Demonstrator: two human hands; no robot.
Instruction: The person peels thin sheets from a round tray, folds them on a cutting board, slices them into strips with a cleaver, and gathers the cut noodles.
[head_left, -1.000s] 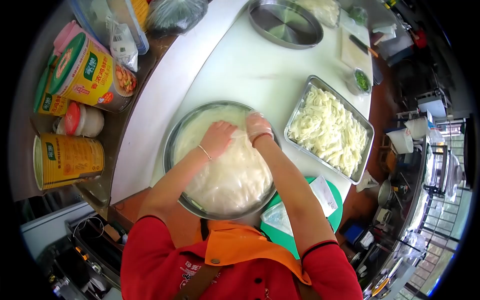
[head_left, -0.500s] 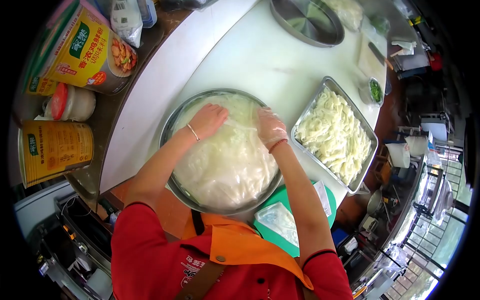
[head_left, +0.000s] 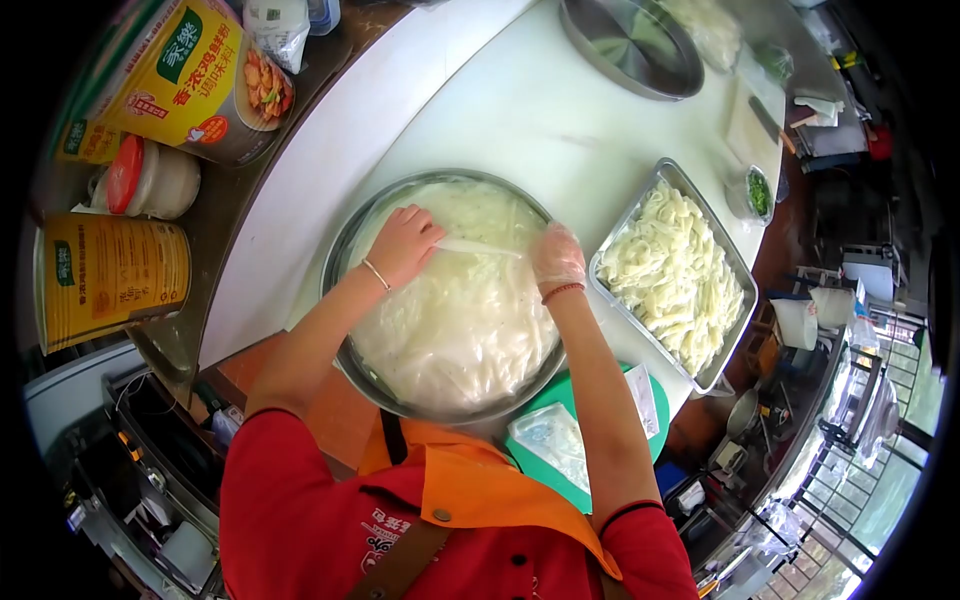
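A round metal basin [head_left: 335, 260] holds a pale mass under clear plastic film [head_left: 450, 330]. My left hand [head_left: 405, 245], bare with a bracelet at the wrist, is over the basin's upper left part, its fingers closed on the film. A folded strip of the film stretches from it toward my other hand. Over the basin's right rim, my right hand [head_left: 558, 256] wears a clear plastic glove and is closed in a fist; the film seems gathered in it, though its fingertips are hidden. To its right lies a metal tray [head_left: 748, 285] of white, noodle-like strips [head_left: 675, 270].
A green round board or lid [head_left: 575, 480] with a plastic packet lies below the basin. Farther off are a round metal pan [head_left: 640, 45], a knife [head_left: 765, 118] and a cup of chopped greens [head_left: 757, 192]. Yellow seasoning tubs [head_left: 115, 275] line the left shelf.
My left hand has shifted slightly left and my right hand slightly right and down. A stretched fold of film now shows between them.
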